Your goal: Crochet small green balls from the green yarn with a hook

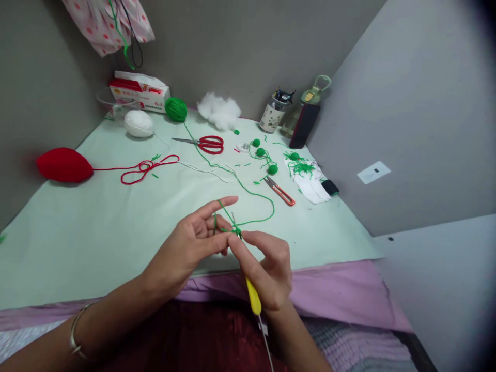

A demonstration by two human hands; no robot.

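Note:
My left hand (194,237) pinches a small green crocheted piece (237,232) between thumb and fingers, its index finger stretched out with green yarn (256,221) looped over it. Around the yellow-handled crochet hook (253,297) my right hand (267,263) is closed, its fingertips at the green piece. The hook's thin metal tip rises past the piece. From my hands the yarn curves right, then back across the table to a green ball (175,109).
Red scissors (210,144) and orange snips (281,191) lie beyond my hands. Red yarn (65,165) and white yarn (139,124) sit left. Small green balls (260,152), stuffing (219,111), a pen cup (272,114), a phone (305,126) and a bottle (291,121) stand farther back.

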